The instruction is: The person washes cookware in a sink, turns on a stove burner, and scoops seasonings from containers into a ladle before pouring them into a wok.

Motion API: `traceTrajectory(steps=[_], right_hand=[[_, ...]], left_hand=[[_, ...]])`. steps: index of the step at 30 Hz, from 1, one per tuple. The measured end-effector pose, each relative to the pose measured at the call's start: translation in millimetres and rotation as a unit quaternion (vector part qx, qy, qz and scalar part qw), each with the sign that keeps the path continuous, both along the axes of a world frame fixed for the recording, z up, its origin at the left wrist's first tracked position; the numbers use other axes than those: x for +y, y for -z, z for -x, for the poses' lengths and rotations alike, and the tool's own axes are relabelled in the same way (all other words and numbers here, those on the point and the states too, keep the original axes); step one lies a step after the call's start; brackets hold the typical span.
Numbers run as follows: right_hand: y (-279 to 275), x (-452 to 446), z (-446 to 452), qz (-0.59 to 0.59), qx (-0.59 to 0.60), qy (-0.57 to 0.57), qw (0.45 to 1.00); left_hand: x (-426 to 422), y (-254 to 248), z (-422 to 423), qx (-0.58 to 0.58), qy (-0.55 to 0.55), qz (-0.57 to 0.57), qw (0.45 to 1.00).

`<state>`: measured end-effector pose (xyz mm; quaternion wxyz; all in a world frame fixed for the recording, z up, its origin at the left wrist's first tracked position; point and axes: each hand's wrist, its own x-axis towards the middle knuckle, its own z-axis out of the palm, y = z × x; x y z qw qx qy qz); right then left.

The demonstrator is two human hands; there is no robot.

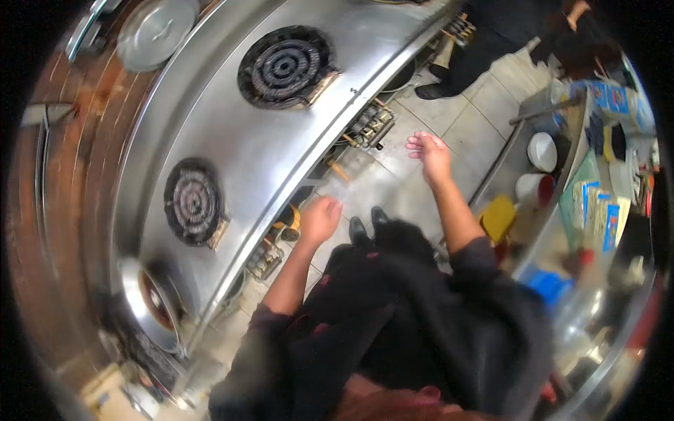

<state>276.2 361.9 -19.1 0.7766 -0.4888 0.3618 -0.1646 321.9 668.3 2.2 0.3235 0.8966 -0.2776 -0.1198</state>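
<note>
My left hand (321,219) hangs in the air beside the front edge of the steel cooking range (239,151). Its fingers look curled under and blurred, so whether they close on anything is hidden. On the other side, my right hand (430,154) is raised over the tiled floor with its fingers loosely bent and apart, nothing in them. Both hands are apart from any surface. A round black burner (286,67) and a second burner (194,202) are set into the range top. Valve knobs (371,124) stick out along the range's front.
A wok-like pan (151,306) sits at the range's near end, and a round metal lid (157,34) at the far left. The right-hand counter holds white bowls (542,152), a yellow object (497,219) and packets (597,214). Another person's dark-clothed leg (467,67) stands ahead.
</note>
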Motion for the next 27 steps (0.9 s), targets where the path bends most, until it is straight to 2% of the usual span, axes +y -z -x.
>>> traceTrajectory(steps=[3,6,10,14,17,19,21,25,27], right_hand=[[3.0,-40.1,34.7,0.027,-0.004,0.057,0.998],[16.4,-81.6,75.0,0.062,0.030,0.119,0.990],[49.8,-145.8,115.4,0.067,0.129,0.180,0.973],[69.7,-223.5,119.2,0.087,0.148,0.188,0.967],[74.3,-272.2,116.3,0.077,0.185,0.190,0.961],[65.7,-304.2,119.5,0.071,0.229,0.184,0.953],[53.5,-326.0,120.2,0.057,0.236,0.163,0.956],[39.3,-368.8,105.5,0.019,0.239,0.169,0.956],[39.0,-383.7,92.7,0.056,0.230,0.139,0.962]], left_hand=[[-92.1,8.5,-58.7,-0.040,0.092,0.050,0.994],[-210.1,-22.1,-99.3,-0.041,0.119,0.107,0.986],[-379.6,-38.0,-151.2,-0.094,0.211,0.114,0.966],[-561.1,0.3,-204.3,-0.095,0.225,0.066,0.967],[-673.1,51.2,-244.0,-0.165,0.250,0.016,0.954],[-716.7,71.4,-261.7,-0.203,0.266,-0.093,0.938],[-747.1,82.9,-286.5,-0.158,0.352,-0.242,0.890],[-754.7,95.3,-297.1,-0.203,0.348,-0.223,0.888],[-766.9,89.0,-290.3,-0.157,0.301,-0.256,0.905]])
